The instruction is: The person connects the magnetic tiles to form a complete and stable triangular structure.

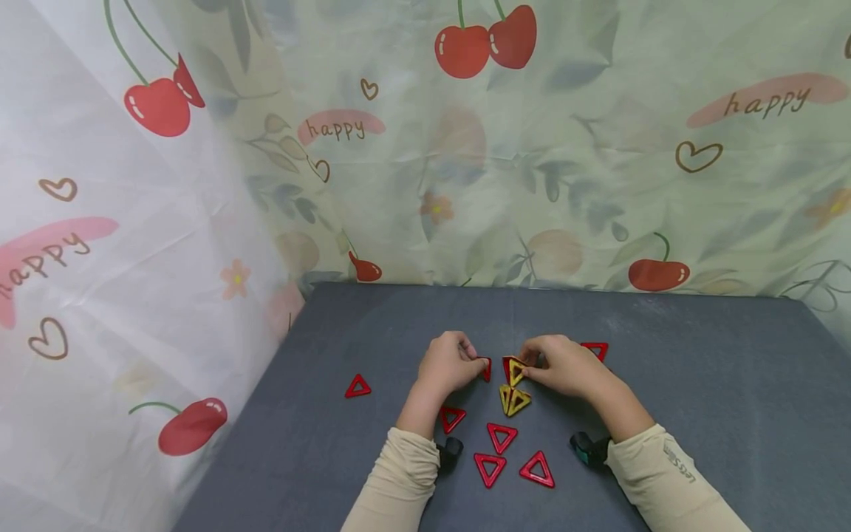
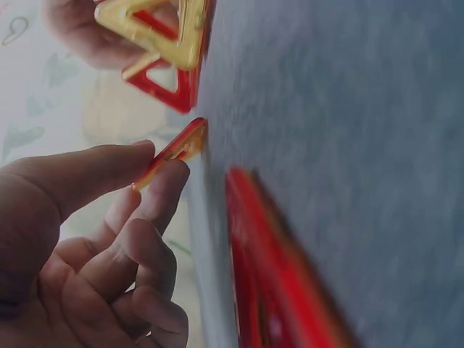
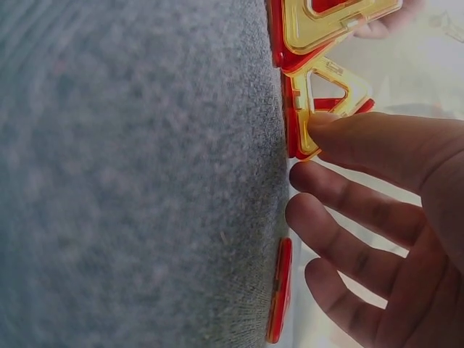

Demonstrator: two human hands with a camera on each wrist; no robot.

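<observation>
In the head view my left hand [image 1: 448, 367] pinches a red triangular magnetic tile [image 1: 488, 369] between thumb and index finger. The left wrist view shows this tile [image 2: 165, 157] tilted, its lower corner close to the tabletop, the other fingers curled loosely below. My right hand [image 1: 564, 366] has its thumb against a yellow-faced triangular tile [image 3: 301, 94] standing on edge, with a red tile [image 1: 508, 371] behind it. Its remaining fingers are spread apart. Joined to that group on the near side are upright yellow-faced tiles [image 1: 510, 401], leaning together.
Several loose red triangular tiles lie on the dark grey table [image 1: 725, 414]: one at the left [image 1: 358, 394], one beside the left forearm [image 1: 453, 411], a few toward the front [image 1: 501, 426], and one behind the right hand [image 1: 594, 345]. A patterned curtain [image 1: 505, 185] hangs behind.
</observation>
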